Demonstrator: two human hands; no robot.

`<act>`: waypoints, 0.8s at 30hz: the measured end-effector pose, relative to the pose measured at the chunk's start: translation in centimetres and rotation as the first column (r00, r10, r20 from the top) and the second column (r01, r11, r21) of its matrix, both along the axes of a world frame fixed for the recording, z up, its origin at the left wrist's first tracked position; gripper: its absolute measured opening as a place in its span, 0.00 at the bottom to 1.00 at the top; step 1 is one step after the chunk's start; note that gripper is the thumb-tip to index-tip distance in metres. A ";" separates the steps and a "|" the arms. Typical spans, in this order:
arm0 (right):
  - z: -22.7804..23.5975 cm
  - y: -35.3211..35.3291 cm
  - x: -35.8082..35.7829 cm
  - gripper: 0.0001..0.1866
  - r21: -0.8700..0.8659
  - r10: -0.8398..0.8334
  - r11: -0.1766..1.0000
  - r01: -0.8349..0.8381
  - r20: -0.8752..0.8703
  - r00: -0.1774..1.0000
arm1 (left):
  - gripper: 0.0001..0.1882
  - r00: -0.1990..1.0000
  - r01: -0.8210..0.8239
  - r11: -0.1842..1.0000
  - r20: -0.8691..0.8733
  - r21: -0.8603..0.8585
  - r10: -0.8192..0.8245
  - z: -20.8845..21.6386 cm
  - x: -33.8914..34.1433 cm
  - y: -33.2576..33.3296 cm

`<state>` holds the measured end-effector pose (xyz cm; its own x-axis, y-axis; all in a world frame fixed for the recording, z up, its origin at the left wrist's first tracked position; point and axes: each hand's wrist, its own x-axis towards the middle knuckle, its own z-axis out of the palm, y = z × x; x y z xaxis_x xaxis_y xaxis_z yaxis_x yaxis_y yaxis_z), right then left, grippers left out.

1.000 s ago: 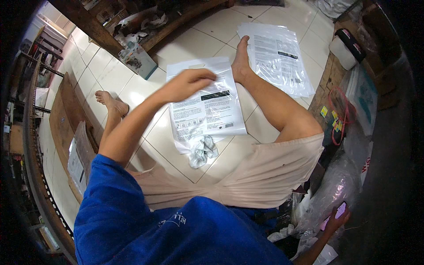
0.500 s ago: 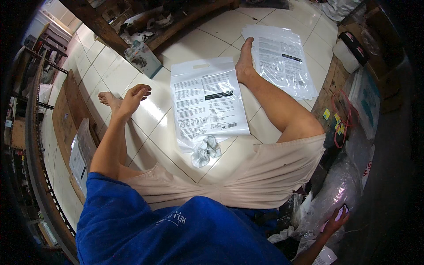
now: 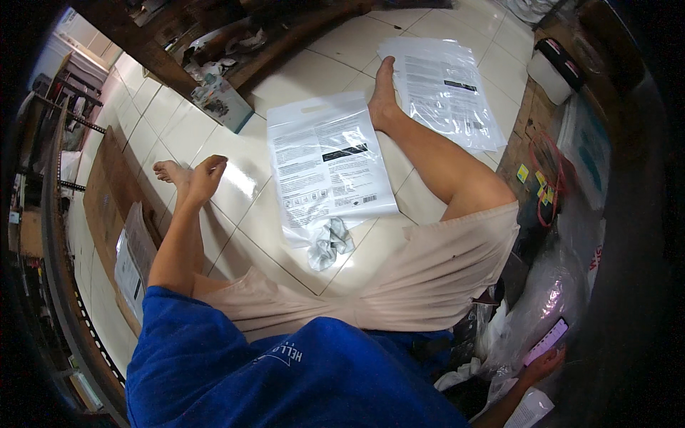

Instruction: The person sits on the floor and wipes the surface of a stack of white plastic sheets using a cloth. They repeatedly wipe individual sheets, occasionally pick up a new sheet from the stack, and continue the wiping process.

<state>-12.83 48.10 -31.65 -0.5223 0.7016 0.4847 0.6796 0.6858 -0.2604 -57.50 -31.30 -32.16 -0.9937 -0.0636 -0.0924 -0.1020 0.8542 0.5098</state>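
My left hand (image 3: 207,178) hovers above the floor beside my left foot, its fingers drawn together with nothing visible in them. Between my legs a white printed plastic bag (image 3: 300,165) with a cut-out handle lies flat on the tiles. A crumpled pale grey cloth (image 3: 330,245) rests at its near edge. Low on the right, my right hand (image 3: 545,365) grips a slim lilac phone-like thing (image 3: 546,342) with a dark edge, above clear plastic wrapping (image 3: 528,310). Part of that hand's grip is hidden.
Beyond my right foot lies a stack of printed plastic bags (image 3: 457,107). A stained plastic container (image 3: 222,105) stands by a wooden beam at the back. A white box with a black top (image 3: 553,75), a red cord (image 3: 546,178) and yellow labels (image 3: 546,194) sit at the right.
The lilac thing in my right hand has turned, and more of its face shows. My left hand has shifted slightly down and left, its fingers drawn closer together.
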 end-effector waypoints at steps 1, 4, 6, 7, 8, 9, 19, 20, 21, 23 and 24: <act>0.2 -0.5 0.6 0.20 0.005 -0.036 0.999 0.036 0.029 0.999 | 0.15 1.000 0.002 0.995 -0.029 -0.096 -0.005 0.0 0.2 -0.1; 0.4 -0.6 0.2 0.19 0.046 -0.081 0.996 0.075 0.131 0.988 | 0.14 0.984 -0.010 0.917 -0.165 -0.399 -0.062 -1.2 1.1 -4.3; -0.4 0.5 1.8 0.19 0.107 -0.104 0.991 0.081 0.230 0.968 | 0.14 0.956 -0.017 0.898 -0.270 -0.439 -0.113 -5.8 0.4 -10.3; -0.6 0.1 1.8 0.19 0.032 -0.104 0.995 0.100 0.200 0.974 | 0.15 0.937 -0.022 0.888 -0.319 -0.460 -0.142 -7.2 0.2 -12.7; -0.6 -1.1 1.3 0.19 -0.043 -0.107 0.992 0.116 0.172 0.979 | 0.16 0.975 -0.076 0.973 -0.222 -0.218 0.026 -7.8 0.4 -13.9; -0.4 -2.1 1.4 0.19 -0.113 -0.118 0.984 0.135 0.145 0.982 | 0.17 0.987 -0.110 0.968 -0.139 -0.225 0.079 -7.7 0.5 -13.5; 1.5 -4.0 -1.3 0.22 -0.028 0.010 1.000 -0.006 0.156 0.988 | 0.20 0.985 -0.159 0.929 0.010 -0.335 0.173 -6.9 3.5 -15.9; 2.0 -4.4 -1.8 0.23 -0.065 -0.001 0.998 0.011 0.155 0.988 | 0.20 0.979 -0.198 0.921 -0.025 -0.336 0.202 -7.0 3.7 -16.0; 2.6 -4.7 -2.4 0.23 -0.096 -0.009 0.995 0.024 0.157 0.988 | 0.20 0.970 -0.240 0.913 -0.057 -0.330 0.234 -7.0 4.1 -15.8; 2.4 -3.8 -2.4 0.23 -0.059 0.031 0.998 -0.023 0.143 0.989 | 0.20 0.949 -0.300 0.910 0.014 -0.286 0.316 -6.6 4.5 -15.8; 2.2 -3.4 -2.0 0.23 -0.042 0.046 0.998 -0.041 0.139 0.989 | 0.20 0.936 -0.323 0.908 0.053 -0.267 0.349 -6.2 4.6 -15.4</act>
